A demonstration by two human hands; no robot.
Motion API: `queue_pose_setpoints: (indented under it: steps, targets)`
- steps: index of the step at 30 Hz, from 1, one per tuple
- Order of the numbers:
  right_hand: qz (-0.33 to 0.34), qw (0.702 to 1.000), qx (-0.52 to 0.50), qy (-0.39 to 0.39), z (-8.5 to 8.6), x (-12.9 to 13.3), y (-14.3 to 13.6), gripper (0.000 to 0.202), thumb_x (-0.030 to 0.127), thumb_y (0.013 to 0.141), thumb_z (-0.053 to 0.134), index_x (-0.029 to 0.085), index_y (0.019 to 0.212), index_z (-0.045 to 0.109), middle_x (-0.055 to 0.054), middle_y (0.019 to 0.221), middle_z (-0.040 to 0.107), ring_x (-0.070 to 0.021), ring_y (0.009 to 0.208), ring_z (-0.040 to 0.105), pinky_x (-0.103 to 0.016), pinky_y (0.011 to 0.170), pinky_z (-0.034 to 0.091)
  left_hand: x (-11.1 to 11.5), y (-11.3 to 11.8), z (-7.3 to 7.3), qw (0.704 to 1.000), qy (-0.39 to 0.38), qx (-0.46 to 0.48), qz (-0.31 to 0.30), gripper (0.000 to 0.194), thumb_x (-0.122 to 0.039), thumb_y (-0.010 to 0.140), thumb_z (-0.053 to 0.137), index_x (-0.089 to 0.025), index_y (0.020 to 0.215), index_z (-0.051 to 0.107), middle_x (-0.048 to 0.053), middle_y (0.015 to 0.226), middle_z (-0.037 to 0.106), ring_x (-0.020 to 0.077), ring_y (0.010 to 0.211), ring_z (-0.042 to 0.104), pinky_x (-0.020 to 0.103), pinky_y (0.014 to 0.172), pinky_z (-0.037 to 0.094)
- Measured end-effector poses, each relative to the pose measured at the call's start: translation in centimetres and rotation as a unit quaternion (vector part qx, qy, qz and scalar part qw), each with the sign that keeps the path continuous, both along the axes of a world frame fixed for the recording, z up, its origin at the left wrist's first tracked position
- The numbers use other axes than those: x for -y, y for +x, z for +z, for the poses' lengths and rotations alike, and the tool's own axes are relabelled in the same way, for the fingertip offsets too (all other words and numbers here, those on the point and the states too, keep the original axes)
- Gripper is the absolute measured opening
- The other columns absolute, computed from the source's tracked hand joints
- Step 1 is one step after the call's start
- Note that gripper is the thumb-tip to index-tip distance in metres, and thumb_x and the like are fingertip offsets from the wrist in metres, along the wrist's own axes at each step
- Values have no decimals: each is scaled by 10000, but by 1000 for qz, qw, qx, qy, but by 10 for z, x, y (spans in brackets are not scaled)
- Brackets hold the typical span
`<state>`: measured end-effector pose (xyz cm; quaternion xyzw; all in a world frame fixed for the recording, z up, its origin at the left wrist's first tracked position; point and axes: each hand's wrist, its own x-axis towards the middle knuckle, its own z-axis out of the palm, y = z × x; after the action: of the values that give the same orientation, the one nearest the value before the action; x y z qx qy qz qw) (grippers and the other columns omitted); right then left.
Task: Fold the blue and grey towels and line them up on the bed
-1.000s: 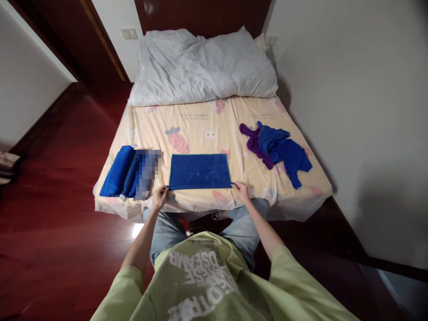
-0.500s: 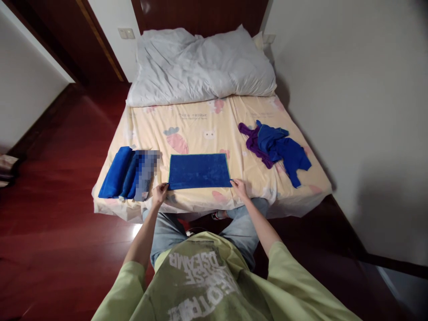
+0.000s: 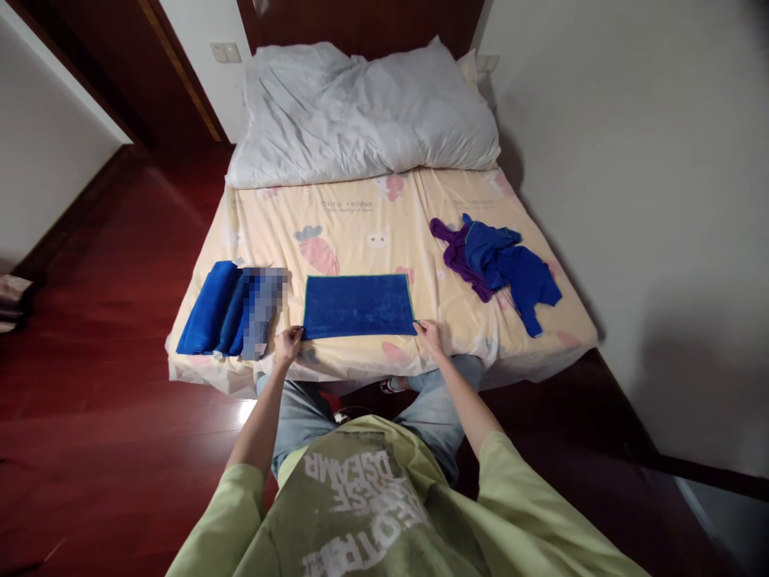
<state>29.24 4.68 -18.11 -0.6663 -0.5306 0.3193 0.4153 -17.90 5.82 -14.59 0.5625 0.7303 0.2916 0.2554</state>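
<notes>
A blue towel with a thin green edge lies as a flat rectangle near the front of the bed. My left hand pinches its near left corner. The near right corner is between the fingers of my right hand. Left of the towel, folded blue cloths lie side by side, partly covered by a pixelated patch. On the right are a crumpled blue cloth and a purple cloth, heaped together.
The bed has a cream sheet with carrot prints. A pale grey quilt is bunched at the far end, against a dark headboard. A wall stands on the right, and dark red floor shows on the left.
The view has shifted very slightly. Both hands keep their places at the towel's near corners, and the cloths have not visibly moved.
</notes>
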Motion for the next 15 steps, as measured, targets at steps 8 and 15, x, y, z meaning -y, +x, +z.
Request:
queue_pose_setpoints:
  steps: [8,15]
  targets:
    - [-8,1000,-4,0,2,1,-3,520,755,788,552,258,638,533,-67,663,645,-227,675,589,-335,661,508,-2,4,3,1000,-7,-3,-3,263,-356,861,591,-173,949,759,114,877,794,269,850,773,321,787,589]
    - [-15,1000,1,-2,2,2,-5,507,728,830,558,241,696,597,-86,694,670,-251,712,629,-360,705,532,-2,5,3,1000,-3,-10,-5,267,-362,873,585,-172,953,755,109,879,795,264,849,772,312,787,580]
